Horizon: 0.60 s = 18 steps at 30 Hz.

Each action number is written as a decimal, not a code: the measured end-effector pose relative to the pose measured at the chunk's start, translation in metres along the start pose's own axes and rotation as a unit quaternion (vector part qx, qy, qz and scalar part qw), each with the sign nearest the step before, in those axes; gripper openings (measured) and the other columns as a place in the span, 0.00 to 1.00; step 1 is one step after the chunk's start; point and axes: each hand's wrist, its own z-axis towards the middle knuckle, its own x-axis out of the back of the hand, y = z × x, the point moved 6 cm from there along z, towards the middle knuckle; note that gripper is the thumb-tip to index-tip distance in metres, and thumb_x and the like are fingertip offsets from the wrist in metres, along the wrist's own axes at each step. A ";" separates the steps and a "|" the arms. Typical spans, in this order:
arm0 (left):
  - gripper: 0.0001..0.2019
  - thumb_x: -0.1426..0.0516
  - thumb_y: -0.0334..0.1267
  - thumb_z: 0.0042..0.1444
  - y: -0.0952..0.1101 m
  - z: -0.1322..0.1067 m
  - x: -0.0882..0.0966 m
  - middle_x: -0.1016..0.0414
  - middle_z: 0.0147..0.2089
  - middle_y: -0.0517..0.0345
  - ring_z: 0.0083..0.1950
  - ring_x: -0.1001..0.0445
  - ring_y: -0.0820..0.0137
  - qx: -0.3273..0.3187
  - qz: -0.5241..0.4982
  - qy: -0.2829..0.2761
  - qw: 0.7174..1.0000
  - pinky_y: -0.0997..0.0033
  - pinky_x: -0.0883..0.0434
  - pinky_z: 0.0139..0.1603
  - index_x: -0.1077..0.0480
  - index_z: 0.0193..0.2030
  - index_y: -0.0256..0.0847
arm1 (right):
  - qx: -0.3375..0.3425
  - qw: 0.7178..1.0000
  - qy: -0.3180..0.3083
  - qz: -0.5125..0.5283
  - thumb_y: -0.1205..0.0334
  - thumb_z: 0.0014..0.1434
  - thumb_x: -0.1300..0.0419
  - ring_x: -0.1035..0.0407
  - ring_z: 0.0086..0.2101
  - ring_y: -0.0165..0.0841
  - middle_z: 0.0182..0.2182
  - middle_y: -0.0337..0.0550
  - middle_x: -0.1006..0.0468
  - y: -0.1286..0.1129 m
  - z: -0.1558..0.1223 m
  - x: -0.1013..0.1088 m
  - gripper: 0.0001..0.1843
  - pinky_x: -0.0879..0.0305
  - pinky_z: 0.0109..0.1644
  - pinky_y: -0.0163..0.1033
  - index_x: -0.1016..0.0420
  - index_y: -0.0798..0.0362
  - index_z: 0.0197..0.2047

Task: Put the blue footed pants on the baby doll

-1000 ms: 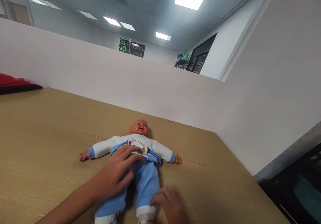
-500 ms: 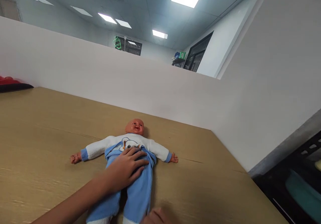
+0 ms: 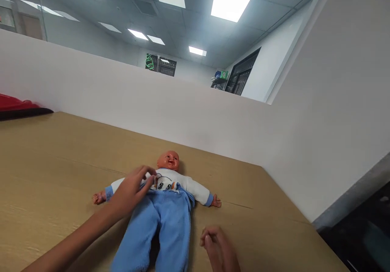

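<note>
A baby doll (image 3: 169, 160) lies on its back with both arms spread. It wears a white fleece top (image 3: 195, 186) with blue cuffs and an animal face on the chest, and blue trousers (image 3: 173, 215) whose waist sits loosely over the belly. My left hand (image 3: 131, 187) is over the doll's chest on the left side, fingers and thumb apart; whether the fingertips touch the cloth I cannot tell. My right hand (image 3: 218, 243) is beside the doll's legs, fingers curled in, with nothing visible in it and apart from the trousers.
The doll rests on a wide brown tabletop (image 3: 76, 174). Behind it stands a low white partition (image 3: 183, 109), and a wall closes off the right. Red and black cloth (image 3: 21, 106) lies at the far left. Dark shelving (image 3: 362, 223) stands beyond the table's right edge.
My left hand has moved from the trouser front up and left to the chest, baring the waist. My right hand has risen into view beside the legs. The whole view has shifted slightly.
</note>
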 end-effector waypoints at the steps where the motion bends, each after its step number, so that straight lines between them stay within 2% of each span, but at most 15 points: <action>1: 0.19 0.51 0.55 0.73 -0.015 -0.003 0.004 0.23 0.50 0.50 0.49 0.26 0.55 0.031 -0.007 0.003 0.999 0.53 0.31 0.54 0.29 0.51 0.44 | -0.018 0.999 -0.028 -0.006 0.51 0.75 0.50 0.27 0.36 0.35 0.33 0.40 0.25 -0.010 0.010 -0.002 0.15 0.31 0.44 0.38 0.29 0.49 0.40; 3: 0.19 0.48 0.57 0.71 -0.037 -0.011 0.003 0.23 0.50 0.50 0.49 0.26 0.54 0.053 -0.043 -0.035 0.997 0.54 0.31 0.55 0.28 0.51 0.44 | -0.024 0.995 -0.089 -0.036 0.52 0.74 0.49 0.28 0.40 0.37 0.37 0.41 0.24 -0.033 0.034 -0.012 0.14 0.33 0.48 0.40 0.28 0.49 0.41; 6: 0.17 0.46 0.56 0.70 -0.053 -0.023 -0.007 0.24 0.50 0.53 0.53 0.27 0.56 0.056 -0.134 -0.083 0.986 0.59 0.32 0.58 0.28 0.49 0.44 | 0.010 0.987 -0.146 -0.060 0.55 0.74 0.47 0.29 0.45 0.38 0.42 0.42 0.23 -0.068 0.083 -0.037 0.10 0.34 0.52 0.42 0.27 0.48 0.44; 10: 0.17 0.47 0.56 0.70 -0.065 -0.032 -0.019 0.27 0.43 0.56 0.47 0.28 0.59 0.109 -0.219 -0.027 0.969 0.64 0.32 0.52 0.32 0.44 0.43 | 0.087 0.969 -0.207 -0.100 0.62 0.72 0.46 0.29 0.52 0.39 0.48 0.44 0.20 -0.099 0.154 -0.095 0.08 0.35 0.60 0.45 0.26 0.50 0.50; 13: 0.18 0.44 0.56 0.67 -0.071 -0.035 -0.024 0.27 0.44 0.55 0.47 0.29 0.58 0.128 -0.215 0.000 0.968 0.63 0.32 0.53 0.33 0.47 0.42 | 0.134 0.942 -0.265 -0.157 0.66 0.69 0.44 0.30 0.59 0.41 0.56 0.52 0.21 -0.102 0.195 -0.151 0.13 0.38 0.67 0.49 0.26 0.54 0.55; 15: 0.18 0.44 0.56 0.67 -0.075 -0.038 -0.027 0.25 0.45 0.53 0.49 0.28 0.56 0.133 -0.213 -0.010 0.968 0.62 0.32 0.53 0.32 0.47 0.42 | 0.155 0.918 -0.323 -0.170 0.66 0.65 0.38 0.30 0.60 0.42 0.59 0.52 0.22 -0.099 0.213 -0.190 0.19 0.38 0.68 0.49 0.26 0.53 0.59; 18: 0.19 0.47 0.56 0.68 -0.080 -0.041 -0.031 0.23 0.47 0.48 0.50 0.27 0.53 0.133 -0.203 -0.016 0.970 0.58 0.32 0.54 0.30 0.47 0.40 | 0.175 0.865 -0.426 -0.199 0.70 0.50 0.29 0.29 0.62 0.47 0.61 0.48 0.21 -0.089 0.225 -0.240 0.35 0.36 0.68 0.51 0.25 0.46 0.62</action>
